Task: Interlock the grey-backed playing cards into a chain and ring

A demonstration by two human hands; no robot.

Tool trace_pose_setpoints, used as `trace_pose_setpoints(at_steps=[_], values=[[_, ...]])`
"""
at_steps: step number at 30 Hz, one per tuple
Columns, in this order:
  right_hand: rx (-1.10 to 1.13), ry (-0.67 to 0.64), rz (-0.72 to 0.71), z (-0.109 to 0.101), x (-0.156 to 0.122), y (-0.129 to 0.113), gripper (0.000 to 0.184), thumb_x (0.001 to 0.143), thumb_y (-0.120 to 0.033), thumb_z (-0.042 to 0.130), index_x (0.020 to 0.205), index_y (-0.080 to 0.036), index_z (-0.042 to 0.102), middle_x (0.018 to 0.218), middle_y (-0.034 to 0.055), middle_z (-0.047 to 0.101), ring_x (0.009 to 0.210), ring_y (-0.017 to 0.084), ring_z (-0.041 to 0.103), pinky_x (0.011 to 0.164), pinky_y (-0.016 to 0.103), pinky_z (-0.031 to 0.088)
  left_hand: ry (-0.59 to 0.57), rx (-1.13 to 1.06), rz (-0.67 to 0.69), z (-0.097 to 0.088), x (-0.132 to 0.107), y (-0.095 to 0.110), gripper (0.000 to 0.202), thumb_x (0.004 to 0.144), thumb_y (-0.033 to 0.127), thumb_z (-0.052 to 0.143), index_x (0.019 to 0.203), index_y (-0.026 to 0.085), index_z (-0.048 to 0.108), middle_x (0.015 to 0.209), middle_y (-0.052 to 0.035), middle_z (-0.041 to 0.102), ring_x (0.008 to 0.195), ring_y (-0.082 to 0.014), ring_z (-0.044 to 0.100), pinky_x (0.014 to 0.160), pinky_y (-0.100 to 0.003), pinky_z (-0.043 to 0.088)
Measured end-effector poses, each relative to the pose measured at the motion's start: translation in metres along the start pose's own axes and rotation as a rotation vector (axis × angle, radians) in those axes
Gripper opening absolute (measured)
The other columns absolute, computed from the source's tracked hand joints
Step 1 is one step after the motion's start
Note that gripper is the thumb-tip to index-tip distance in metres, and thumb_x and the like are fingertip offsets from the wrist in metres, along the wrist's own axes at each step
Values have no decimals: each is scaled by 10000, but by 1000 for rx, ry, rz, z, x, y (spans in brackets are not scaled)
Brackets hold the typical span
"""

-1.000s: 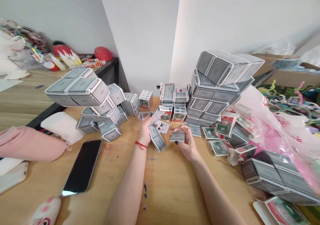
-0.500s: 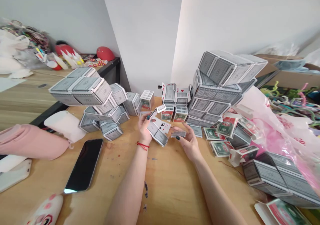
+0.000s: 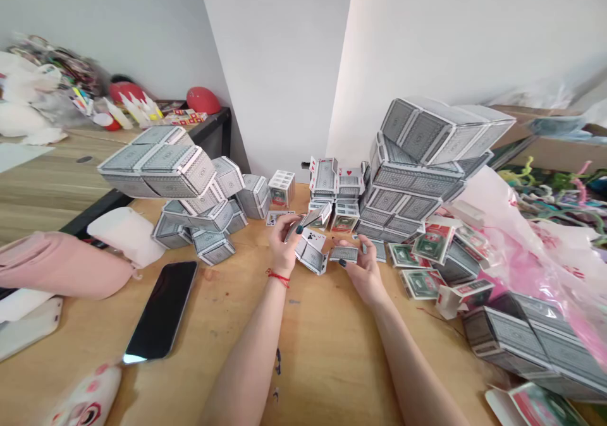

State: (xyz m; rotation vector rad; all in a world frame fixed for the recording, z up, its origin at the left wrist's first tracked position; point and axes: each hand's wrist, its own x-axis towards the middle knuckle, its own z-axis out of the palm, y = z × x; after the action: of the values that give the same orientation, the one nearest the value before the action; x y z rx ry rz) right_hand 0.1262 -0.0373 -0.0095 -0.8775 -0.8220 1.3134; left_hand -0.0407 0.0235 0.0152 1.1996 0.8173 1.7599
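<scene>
Right of the black phone (image 3: 161, 313) and farther from me, my left hand (image 3: 284, 244) pinches a folded-card piece (image 3: 312, 255), while my right hand (image 3: 367, 277), still further right of the phone, pinches a grey-backed card (image 3: 346, 253) just beside that piece; a tall card stack (image 3: 403, 201) stands beyond, well to the phone's right

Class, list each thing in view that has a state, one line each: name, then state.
Left hand, holding folded cards
Right hand, pinching a card piece
Phone, lying flat, screen mostly dark
Bracelet, worn
Card tower on the right, stacked
Lower-right box, flap open
Plastic bag, crumpled
</scene>
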Motion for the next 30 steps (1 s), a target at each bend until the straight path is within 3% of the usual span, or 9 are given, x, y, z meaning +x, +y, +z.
trace_pose_setpoints(at_steps=[4,9,19,30], values=[[28,-79,19,-1,0,-2,741,605,-201,695,1220,-325,301,1197,64,532,1120,251,483,876,450,414,-8,70,36,-2,0,-6,233,704,328,605,862,157,602,894,-69,610,876,-195,577,781,-305,432],[23,-134,9,1,0,-3,635,657,-255,666,1214,-328,369,1283,55,462,1135,254,476,930,472,373,-24,127,68,-2,-1,-7,205,727,310,586,863,157,599,878,-60,594,845,-171,564,765,-287,432],[-45,-134,-55,2,1,3,648,701,-316,638,1268,-367,330,1373,38,341,1109,244,497,925,476,381,-14,171,77,-1,-2,-9,202,732,315,578,856,156,601,890,-68,592,853,-174,558,765,-291,436],[-99,-163,-98,4,1,5,692,720,-362,627,1312,-357,267,1380,44,324,1132,243,474,924,448,387,0,167,49,-3,-2,-10,206,737,313,575,868,157,602,895,-69,589,854,-181,563,768,-302,441]])
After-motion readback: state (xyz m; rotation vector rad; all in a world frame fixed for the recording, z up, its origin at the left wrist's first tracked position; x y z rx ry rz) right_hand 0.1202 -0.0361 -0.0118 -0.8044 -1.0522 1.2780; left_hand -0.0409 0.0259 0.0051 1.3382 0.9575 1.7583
